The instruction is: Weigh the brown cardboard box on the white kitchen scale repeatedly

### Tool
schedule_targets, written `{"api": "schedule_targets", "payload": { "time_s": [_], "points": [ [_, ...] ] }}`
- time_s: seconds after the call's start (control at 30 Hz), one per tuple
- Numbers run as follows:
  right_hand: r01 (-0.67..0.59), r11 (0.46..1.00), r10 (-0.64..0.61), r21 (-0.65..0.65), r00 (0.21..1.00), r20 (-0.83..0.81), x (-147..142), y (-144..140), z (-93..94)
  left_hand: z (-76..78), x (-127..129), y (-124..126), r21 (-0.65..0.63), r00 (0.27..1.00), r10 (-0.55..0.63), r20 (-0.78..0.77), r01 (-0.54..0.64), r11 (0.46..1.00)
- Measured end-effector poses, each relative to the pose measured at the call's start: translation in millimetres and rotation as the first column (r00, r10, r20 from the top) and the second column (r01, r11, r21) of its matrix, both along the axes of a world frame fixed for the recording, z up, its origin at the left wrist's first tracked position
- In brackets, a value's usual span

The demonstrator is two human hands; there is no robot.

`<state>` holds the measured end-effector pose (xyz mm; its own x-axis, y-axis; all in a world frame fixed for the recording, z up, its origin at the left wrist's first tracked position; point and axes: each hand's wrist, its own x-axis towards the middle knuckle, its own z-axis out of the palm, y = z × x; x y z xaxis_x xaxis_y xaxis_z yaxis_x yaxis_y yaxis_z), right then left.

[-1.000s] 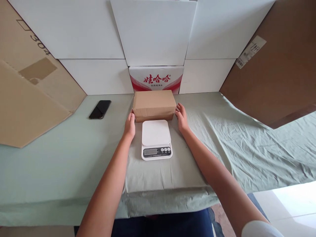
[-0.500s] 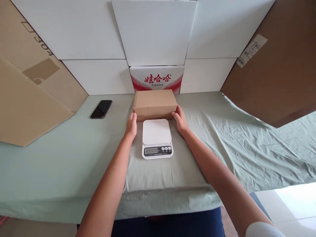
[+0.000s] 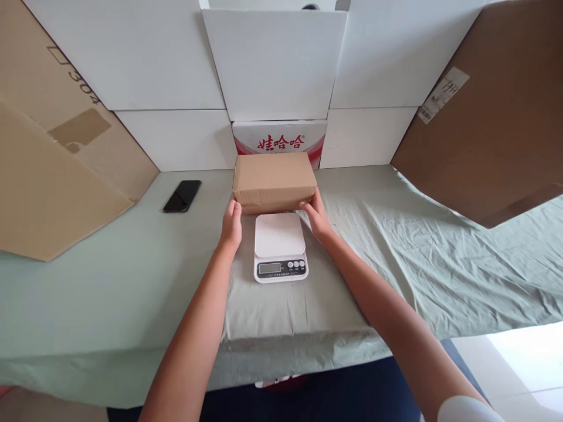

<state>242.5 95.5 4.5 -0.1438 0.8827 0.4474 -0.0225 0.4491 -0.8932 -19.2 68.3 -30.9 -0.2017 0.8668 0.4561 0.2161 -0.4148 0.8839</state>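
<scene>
A closed brown cardboard box (image 3: 275, 176) is held between my two hands, just behind a white digital kitchen scale (image 3: 280, 243). My left hand (image 3: 231, 224) grips the box's lower left corner, thumb toward the front and the other fingers mostly hidden. At the lower right corner my right hand (image 3: 315, 214) is closed on it, with the thumb on the front face and fingers around the side. The scale lies flat on the cloth with its platform bare and its display and buttons facing me. The underside of the box is hidden.
A black smartphone (image 3: 182, 196) lies on the green tablecloth (image 3: 185, 264) to the left. Large cardboard panels stand at the left (image 3: 79, 164) and right (image 3: 484, 117). White boxes form a wall behind, including one with red lettering (image 3: 319, 132).
The cardboard box has risen slightly and now covers more of the lettered carton behind it. Both hands have moved with it, and the right thumb sits further in. The view has tilted slightly.
</scene>
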Motion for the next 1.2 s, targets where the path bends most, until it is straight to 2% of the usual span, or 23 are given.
{"api": "schedule_targets", "payload": {
  "time_s": [0.1,0.17,0.3,0.4,0.5,0.7,1.2],
  "points": [
    [-0.003,0.993,0.003,0.115,1.000,0.001,5,-18,7.2,16.9,4,-28,0.060,1.000,-0.019,0.015,0.018,0.998],
    [-0.001,0.990,-0.001,0.143,1.000,0.017,12,-36,3.4,21.8,8,-55,0.086,0.999,-0.045,0.011,0.043,0.995],
    [0.029,0.991,-0.039,0.131,0.997,0.072,23,-80,-18.7,16.6,17,-109,0.040,0.997,-0.065,0.039,0.063,0.997],
    [0.061,0.994,-0.070,0.086,0.992,0.103,27,-102,-29.7,9.7,23,-132,0.005,0.992,-0.066,0.104,0.065,0.998],
    [0.080,0.994,-0.089,0.075,0.989,0.117,27,-109,-29.5,6.7,26,-139,-0.028,0.990,-0.062,0.130,0.066,0.997],
    [0.108,0.991,-0.119,0.083,0.982,0.147,26,-110,-20.1,6.2,25,-137,-0.083,0.992,-0.034,0.123,0.045,0.996],
    [0.137,0.989,-0.143,0.054,0.981,0.133,27,-111,-22.8,4.9,24,-139,-0.081,0.991,-0.043,0.127,0.054,0.995]
  ]
}}
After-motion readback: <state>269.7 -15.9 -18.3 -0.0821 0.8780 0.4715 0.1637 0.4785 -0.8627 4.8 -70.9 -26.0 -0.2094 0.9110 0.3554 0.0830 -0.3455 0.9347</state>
